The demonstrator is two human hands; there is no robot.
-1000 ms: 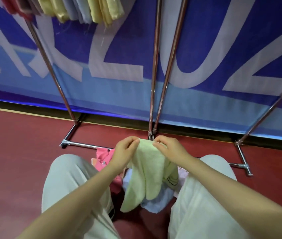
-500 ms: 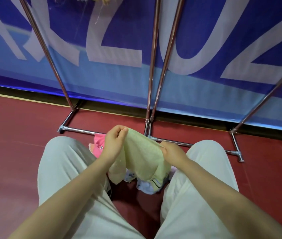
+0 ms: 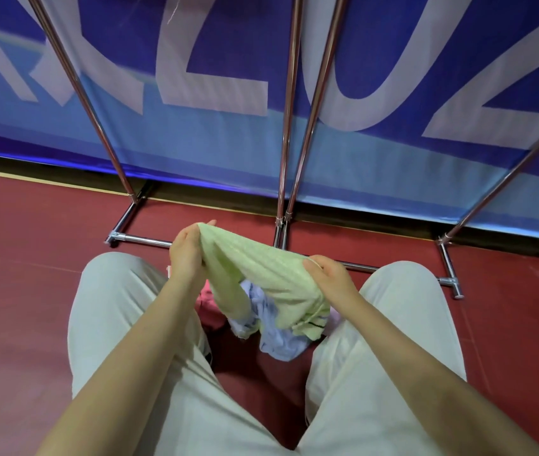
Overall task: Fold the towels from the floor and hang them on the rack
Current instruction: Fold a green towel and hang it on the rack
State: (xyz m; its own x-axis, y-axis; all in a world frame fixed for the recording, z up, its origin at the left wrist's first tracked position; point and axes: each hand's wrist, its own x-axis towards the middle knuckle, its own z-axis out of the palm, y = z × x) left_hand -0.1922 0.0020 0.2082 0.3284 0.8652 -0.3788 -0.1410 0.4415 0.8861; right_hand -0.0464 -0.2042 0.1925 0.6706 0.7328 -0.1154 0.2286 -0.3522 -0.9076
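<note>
A pale green towel (image 3: 255,268) is stretched between my two hands above my knees. My left hand (image 3: 187,251) pinches its upper left corner, and my right hand (image 3: 330,278) pinches the edge lower at the right. The rest of the towel sags below my hands. Under it, on the red floor between my legs, lie a light blue towel (image 3: 274,337) and a pink towel (image 3: 207,299), partly hidden. The rack's chrome legs (image 3: 286,126) rise just ahead; its hanging bar is out of view.
The rack's floor bar (image 3: 143,240) runs left to right in front of my knees, with a foot (image 3: 452,284) at the right. A blue banner (image 3: 228,60) with large pale letters stands behind the rack. Red floor (image 3: 24,258) spreads on both sides.
My hands have drawn apart, spreading the green towel wider between them. The view has tipped downward, so the coloured towels hanging at the top of the rack have left the frame.
</note>
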